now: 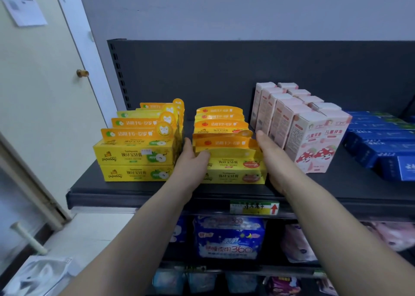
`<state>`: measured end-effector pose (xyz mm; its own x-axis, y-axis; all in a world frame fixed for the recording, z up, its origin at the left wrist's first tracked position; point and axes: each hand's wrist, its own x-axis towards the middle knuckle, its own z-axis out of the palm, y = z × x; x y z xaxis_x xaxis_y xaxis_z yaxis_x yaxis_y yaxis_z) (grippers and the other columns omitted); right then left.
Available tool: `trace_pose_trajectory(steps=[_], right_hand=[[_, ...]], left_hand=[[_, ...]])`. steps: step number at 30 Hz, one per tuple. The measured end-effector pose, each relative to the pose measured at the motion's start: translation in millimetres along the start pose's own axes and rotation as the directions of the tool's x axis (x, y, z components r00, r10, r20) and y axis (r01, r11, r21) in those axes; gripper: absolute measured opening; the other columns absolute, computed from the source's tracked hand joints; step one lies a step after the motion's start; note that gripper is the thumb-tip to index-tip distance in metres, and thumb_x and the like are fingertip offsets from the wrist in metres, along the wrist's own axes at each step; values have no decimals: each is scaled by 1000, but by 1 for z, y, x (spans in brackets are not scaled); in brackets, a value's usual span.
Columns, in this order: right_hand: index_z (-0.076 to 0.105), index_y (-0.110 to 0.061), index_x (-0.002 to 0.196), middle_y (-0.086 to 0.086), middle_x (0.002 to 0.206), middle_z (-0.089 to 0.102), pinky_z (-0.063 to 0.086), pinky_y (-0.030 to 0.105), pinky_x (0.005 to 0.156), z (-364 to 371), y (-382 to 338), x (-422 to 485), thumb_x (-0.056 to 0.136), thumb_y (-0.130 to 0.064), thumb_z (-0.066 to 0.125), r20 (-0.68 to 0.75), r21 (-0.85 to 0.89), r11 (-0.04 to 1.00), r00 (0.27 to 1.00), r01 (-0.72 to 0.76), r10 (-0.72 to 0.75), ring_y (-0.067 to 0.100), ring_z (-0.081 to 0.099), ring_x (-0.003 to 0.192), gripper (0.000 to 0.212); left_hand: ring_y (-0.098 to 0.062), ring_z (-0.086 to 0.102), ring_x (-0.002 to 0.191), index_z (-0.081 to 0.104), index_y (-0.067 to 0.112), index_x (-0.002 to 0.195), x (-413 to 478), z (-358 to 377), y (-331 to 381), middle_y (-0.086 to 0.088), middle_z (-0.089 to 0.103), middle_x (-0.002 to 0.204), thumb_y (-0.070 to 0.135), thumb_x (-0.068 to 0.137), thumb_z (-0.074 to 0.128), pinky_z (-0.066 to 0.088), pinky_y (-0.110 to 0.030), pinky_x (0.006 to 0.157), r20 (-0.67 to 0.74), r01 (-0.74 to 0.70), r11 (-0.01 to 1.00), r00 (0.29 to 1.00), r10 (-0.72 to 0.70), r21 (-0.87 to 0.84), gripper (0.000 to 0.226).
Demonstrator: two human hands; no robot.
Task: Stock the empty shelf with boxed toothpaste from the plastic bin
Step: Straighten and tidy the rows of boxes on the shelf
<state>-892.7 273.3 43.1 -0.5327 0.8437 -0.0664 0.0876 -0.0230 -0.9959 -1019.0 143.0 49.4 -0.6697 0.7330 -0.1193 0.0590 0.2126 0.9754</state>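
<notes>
Both hands are up on the shelf (139, 189), bracketing the middle stack of yellow toothpaste boxes (233, 171). The left hand (190, 163) presses its palm against the stack's left side with the thumb hooked over the front top box. The right hand (268, 154) lies flat along the right side, fingers extended toward the back, slipped between the stack and the pink boxes (314, 138). Neither grip is closed around anything; they are open palms squeezing from both sides, which looks like squaring the rows so they sit in line and leave a gap to the neighbours.

The toothpaste is mostly on the shelf already: a green-apple stack (134, 158) at the left, two boxes high with hang tabs facing out, the strawberry stack between the hands, pink boxes upright beside it, blue boxes (381, 147) lying flat at the far right. The bin is out of view. My guess is the stocking is near its end.
</notes>
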Motion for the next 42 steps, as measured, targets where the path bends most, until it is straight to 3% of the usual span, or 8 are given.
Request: trace_pose_trajectory(steps=[6,10,15,19,23,29,36,42], right_hand=[[37,-40,139,-3,144,44,35,52,107,7,10,-9,75,-70,37,51,-3,1000,998,-23,24,22,43,130,71],[40,-36,136,-3,138,44,32,51,109,7,3,-10,93,-56,33,19,14,1000,1000,16,-16,21,42,128,48],[17,-25,151,-11,156,17,13,39,118,1,-4,-31,91,-63,34,26,-224,955,981,194,-194,12,12,144,74],[34,-23,145,-13,147,36,33,38,112,-28,-18,-67,97,-33,47,7,-357,749,803,559,-596,7,31,138,50],[44,-20,136,-8,124,45,43,39,99,-88,-13,-69,91,-16,56,-336,-471,659,572,586,-748,13,49,117,46],[29,-22,147,-3,145,43,35,39,111,-148,3,-31,90,-25,62,-168,-283,933,947,220,-274,13,41,133,66],[49,-21,124,-13,109,62,47,34,94,-150,7,-31,91,-23,60,-67,-374,901,962,221,-263,2,58,97,34],[22,-31,147,-12,140,47,37,37,108,-164,-9,-24,74,-36,77,41,-340,902,963,265,-267,6,42,130,91]], left_hand=[[-22,28,138,4,24,153,2,-2,-1,4,21,156,23,96,40,29,-43,112,-1,7,1000,1000,-7,-22,67],[-22,31,136,8,27,152,-2,-3,3,5,24,154,26,95,41,33,-45,110,-23,-5,1000,1000,5,20,66],[-13,29,136,-7,23,152,-25,2,12,7,12,155,30,97,43,28,-26,109,-29,-205,863,969,245,461,75],[-13,9,145,12,20,151,-52,24,30,1,16,157,35,95,48,6,-23,111,26,-507,527,737,676,682,68],[-9,27,134,26,22,147,-57,80,51,4,36,146,31,91,60,16,-11,103,142,-654,602,722,677,457,67],[-16,44,129,20,31,145,-36,143,59,5,42,144,36,77,70,44,-42,102,241,-506,816,860,450,279,85],[-13,49,125,21,28,147,-26,144,57,7,51,138,11,92,56,48,-37,99,248,-412,883,901,356,226,67],[-3,41,122,2,34,149,-16,126,74,19,40,131,17,81,73,46,-24,89,319,-433,884,875,365,176,100]])
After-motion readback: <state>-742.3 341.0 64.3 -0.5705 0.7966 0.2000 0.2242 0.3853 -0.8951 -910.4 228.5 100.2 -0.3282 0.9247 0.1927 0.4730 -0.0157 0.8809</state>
